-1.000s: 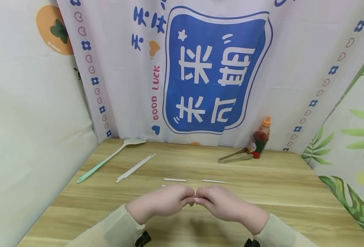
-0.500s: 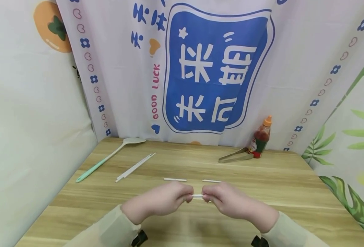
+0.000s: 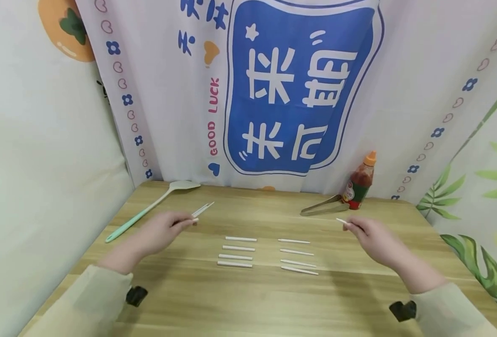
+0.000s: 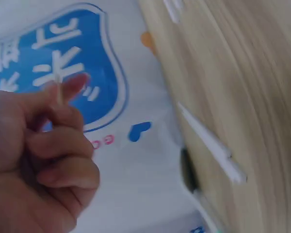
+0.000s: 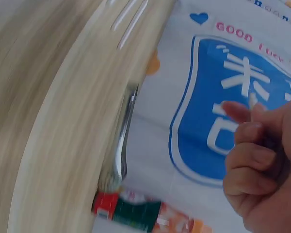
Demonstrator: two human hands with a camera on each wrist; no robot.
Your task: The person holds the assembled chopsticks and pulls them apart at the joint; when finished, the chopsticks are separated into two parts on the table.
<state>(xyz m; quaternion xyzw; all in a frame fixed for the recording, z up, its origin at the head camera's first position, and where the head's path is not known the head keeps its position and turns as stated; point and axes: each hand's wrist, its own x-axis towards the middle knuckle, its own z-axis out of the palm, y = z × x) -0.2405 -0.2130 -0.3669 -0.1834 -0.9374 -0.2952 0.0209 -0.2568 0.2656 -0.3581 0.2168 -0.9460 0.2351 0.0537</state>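
My left hand (image 3: 164,231), raised over the left of the table, pinches a short white chopstick half (image 3: 195,220), mostly hidden by the fingers. Its pale end (image 4: 59,92) shows blurred in the left wrist view. On the other side my right hand (image 3: 374,241) pinches a thinner chopstick half (image 3: 342,221) between thumb and forefinger. Between the hands lie two columns of white pieces: several thicker halves (image 3: 235,257) on the left, several thinner halves (image 3: 298,263) with narrow left tips on the right. Long white chopsticks (image 3: 203,208) lie behind my left hand, partly covered.
A spatula (image 3: 147,210) with a mint-green handle lies along the left edge of the wooden table (image 3: 248,304). Metal tongs (image 3: 324,206) and a red sauce bottle (image 3: 359,181) with an orange cap are at the back right. A printed curtain (image 3: 181,117) hangs behind.
My hands were together over the middle, gripping one white stick. They have drawn far apart, left and right, each with a piece, uncovering the columns on the table.
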